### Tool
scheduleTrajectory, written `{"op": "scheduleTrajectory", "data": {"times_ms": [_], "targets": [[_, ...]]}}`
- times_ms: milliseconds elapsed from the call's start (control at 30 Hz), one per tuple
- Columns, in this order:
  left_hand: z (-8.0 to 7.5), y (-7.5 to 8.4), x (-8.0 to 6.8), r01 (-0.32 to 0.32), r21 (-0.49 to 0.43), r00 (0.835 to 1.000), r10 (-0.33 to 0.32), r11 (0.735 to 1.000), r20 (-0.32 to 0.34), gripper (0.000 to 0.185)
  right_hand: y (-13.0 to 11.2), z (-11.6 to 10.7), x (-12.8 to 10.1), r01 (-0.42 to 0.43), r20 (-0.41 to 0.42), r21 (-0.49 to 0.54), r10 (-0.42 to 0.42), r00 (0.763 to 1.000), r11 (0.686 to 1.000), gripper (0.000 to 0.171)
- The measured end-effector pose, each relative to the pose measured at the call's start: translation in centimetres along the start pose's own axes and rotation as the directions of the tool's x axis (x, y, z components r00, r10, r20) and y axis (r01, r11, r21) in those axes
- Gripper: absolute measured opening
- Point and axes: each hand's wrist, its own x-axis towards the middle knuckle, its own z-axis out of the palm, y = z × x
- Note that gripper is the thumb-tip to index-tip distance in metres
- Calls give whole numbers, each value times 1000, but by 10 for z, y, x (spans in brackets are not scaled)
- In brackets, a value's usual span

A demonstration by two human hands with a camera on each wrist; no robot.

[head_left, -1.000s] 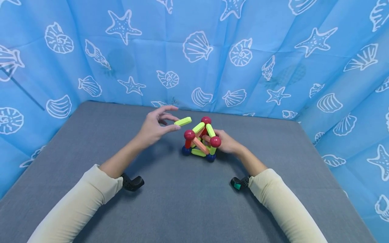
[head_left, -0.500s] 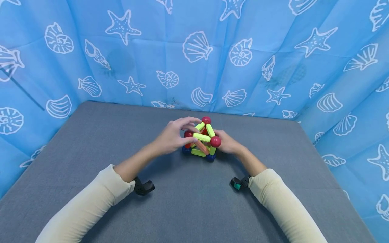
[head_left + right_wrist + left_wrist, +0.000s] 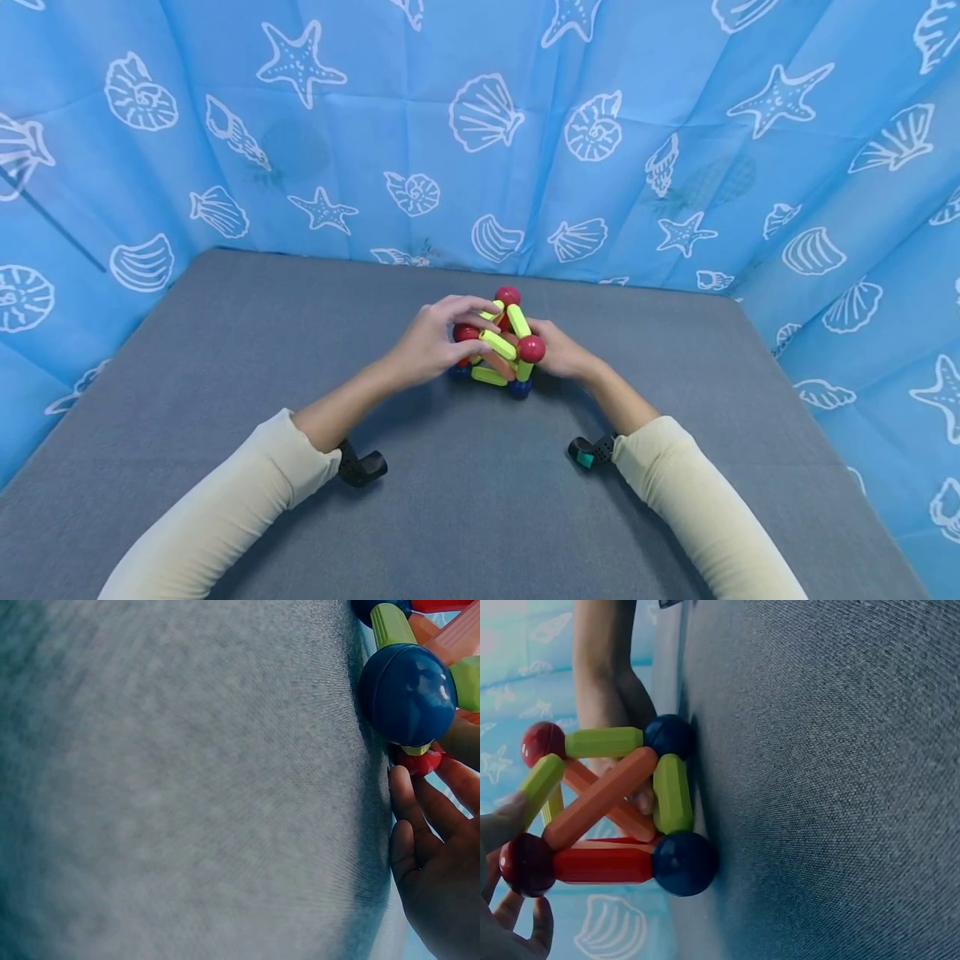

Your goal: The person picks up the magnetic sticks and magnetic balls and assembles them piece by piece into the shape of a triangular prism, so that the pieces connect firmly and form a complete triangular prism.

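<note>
Magnetic rods and balls form a small frame, with red balls (image 3: pixel 532 348) on top and blue balls (image 3: pixel 685 864) resting on the grey surface. At its upper front edge, my left hand (image 3: pixel 427 342) pinches a yellow-green rod (image 3: pixel 498 343) between thumb and fingers. This rod lies between two top red balls; in the left wrist view its ends reach close to both. My right hand (image 3: pixel 558 352) holds the frame from the right side, fingers partly hidden behind it. Orange rods (image 3: pixel 600 799) cross diagonally inside, and a red rod (image 3: pixel 604 865) joins a red ball to a blue one.
A grey cloth-covered table (image 3: pixel 480 492) extends around the frame. Behind and at the sides hangs a blue curtain (image 3: pixel 420 100) with white shell and starfish prints. Black wrist devices (image 3: pixel 362 467) sit under both sleeves.
My left hand has moved right with the yellow-green rod, from beside the frame to its upper front edge. The rod now tilts slightly more. My right hand has stayed in place.
</note>
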Motion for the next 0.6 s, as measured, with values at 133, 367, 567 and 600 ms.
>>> {"op": "scheduleTrajectory", "data": {"times_ms": [133,367,567,600], "targets": [[0,-1,-2,-11,-71,999,7,997,-51,40,0,0,1,-3,9,19,2,1000,1000,31],[0,-3,0,5,-95,998,-10,995,-57,42,-1,0,0,-12,29,56,11,1000,998,34],[1,0,2,-8,86,1000,7,996,5,43,0,0,0,6,28,71,-8,1000,997,29],[1,0,3,-14,114,1000,13,993,11,43,0,0,0,5,25,66,-6,1000,998,28]]}}
